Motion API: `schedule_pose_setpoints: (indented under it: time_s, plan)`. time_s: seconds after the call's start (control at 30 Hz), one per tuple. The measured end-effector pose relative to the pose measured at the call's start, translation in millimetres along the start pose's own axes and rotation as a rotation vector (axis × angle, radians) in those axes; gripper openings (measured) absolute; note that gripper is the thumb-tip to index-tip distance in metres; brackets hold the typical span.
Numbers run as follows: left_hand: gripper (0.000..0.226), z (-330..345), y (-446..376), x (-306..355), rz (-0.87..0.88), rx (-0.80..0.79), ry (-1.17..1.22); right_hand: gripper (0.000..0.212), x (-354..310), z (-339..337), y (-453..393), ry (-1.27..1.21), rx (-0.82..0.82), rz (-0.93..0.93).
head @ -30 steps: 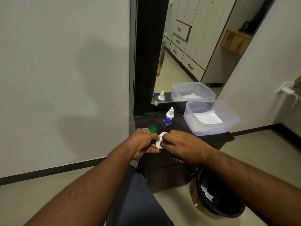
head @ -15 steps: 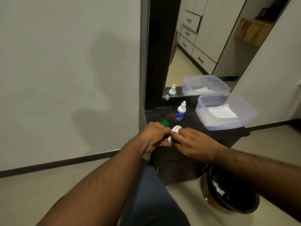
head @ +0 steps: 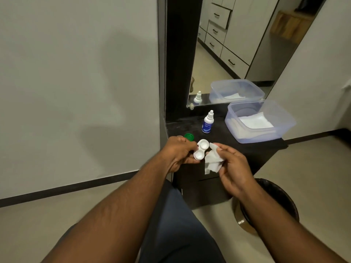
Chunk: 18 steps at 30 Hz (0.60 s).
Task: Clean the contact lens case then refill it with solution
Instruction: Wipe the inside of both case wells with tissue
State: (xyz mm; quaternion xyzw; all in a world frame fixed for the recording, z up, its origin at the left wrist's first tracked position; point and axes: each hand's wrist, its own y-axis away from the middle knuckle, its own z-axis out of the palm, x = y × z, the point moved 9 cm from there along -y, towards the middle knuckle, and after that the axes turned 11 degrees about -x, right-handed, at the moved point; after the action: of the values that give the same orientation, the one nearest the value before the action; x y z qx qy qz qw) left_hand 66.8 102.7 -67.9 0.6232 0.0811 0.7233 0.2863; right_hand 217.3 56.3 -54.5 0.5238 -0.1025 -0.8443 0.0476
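My left hand (head: 178, 152) pinches a white two-well contact lens case (head: 201, 151) by its left side, both wells uncapped and facing up. My right hand (head: 233, 171) holds a crumpled white tissue (head: 212, 160) just to the right of the case, a small gap between them. A green cap (head: 189, 137) lies on the dark dresser top (head: 224, 137) behind my left hand. The solution bottle (head: 208, 123), white with a blue label, stands upright and capped further back.
A clear plastic tub (head: 284, 128) with white tissues sits at the dresser's right end. A mirror (head: 228, 54) stands behind, reflecting bottle and tub. A black waste bin (head: 279, 202) stands on the floor, lower right. My knee is below the dresser.
My right hand has pulled back from the case to the right, so the tissue and both open wells now show. The view shifted slightly.
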Motion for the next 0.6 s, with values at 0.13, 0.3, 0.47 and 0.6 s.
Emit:
schedule_pose_setpoints:
  time_s: [0.13,0.3,0.47,0.6]
  plan:
    - [0.012,0,-1,0,-0.017,0.019,0.022,0.017,-9,7,-4,0.153,-0.042,-0.033]
    - [0.023,-1,-1,-1,-0.047,0.011,0.037,0.017,-50,39,8,1.061,-0.194,-0.497]
    - [0.031,1,0,0,-0.049,-0.019,0.058,0.017,-45,64,11,1.443,-0.381,-0.651]
    - [0.032,3,3,0,-0.067,-0.041,0.067,0.014,-44,70,12,1.53,-0.383,-0.722]
